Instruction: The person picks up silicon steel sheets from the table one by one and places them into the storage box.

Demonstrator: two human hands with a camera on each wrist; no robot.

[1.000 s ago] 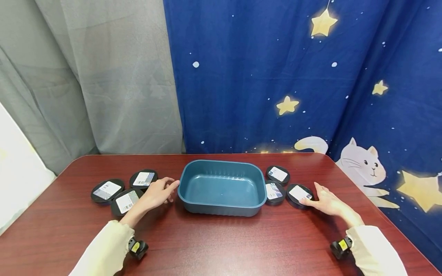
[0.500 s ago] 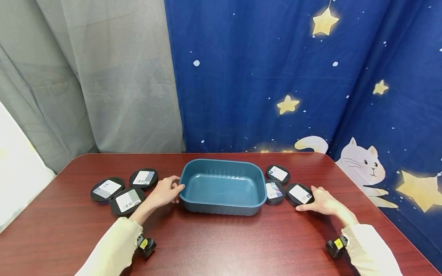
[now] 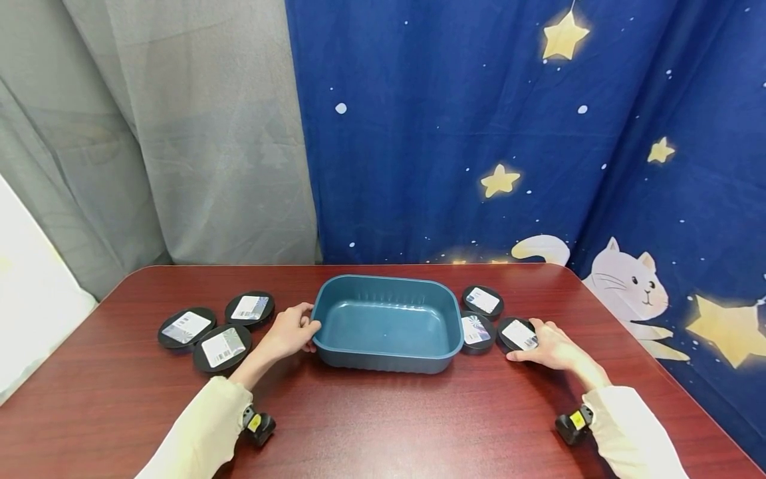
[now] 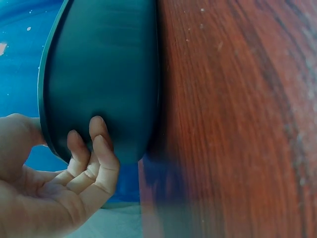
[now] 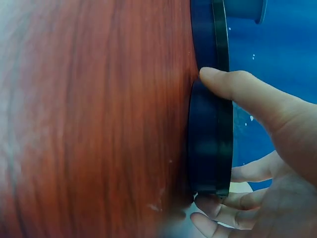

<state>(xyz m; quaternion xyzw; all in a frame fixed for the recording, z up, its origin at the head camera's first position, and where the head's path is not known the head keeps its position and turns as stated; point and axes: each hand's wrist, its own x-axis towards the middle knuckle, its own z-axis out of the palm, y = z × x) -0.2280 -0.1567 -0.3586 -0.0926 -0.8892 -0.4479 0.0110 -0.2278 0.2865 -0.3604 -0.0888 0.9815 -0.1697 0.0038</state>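
Observation:
In the head view, a teal rectangular plastic tub stands at the middle of the table. My left hand holds its left end, thumb over the rim and fingertips against the outer wall, as the left wrist view shows. To the tub's right, my right hand grips a flat round black container with a white label on top. The right wrist view has the thumb on the near side of that container and the other fingers curled round its far side. The container sits at the table surface.
Two similar black containers, one farther back and one nearer, lie between the tub and my right hand. Three more, a left one, a front one and a rear one, lie left of my left hand. Curtains hang behind the table.
My left hand has moved right onto the tub's rim and taken hold of it. The right hand has shifted left, its thumb passing from the container's top to its near side.

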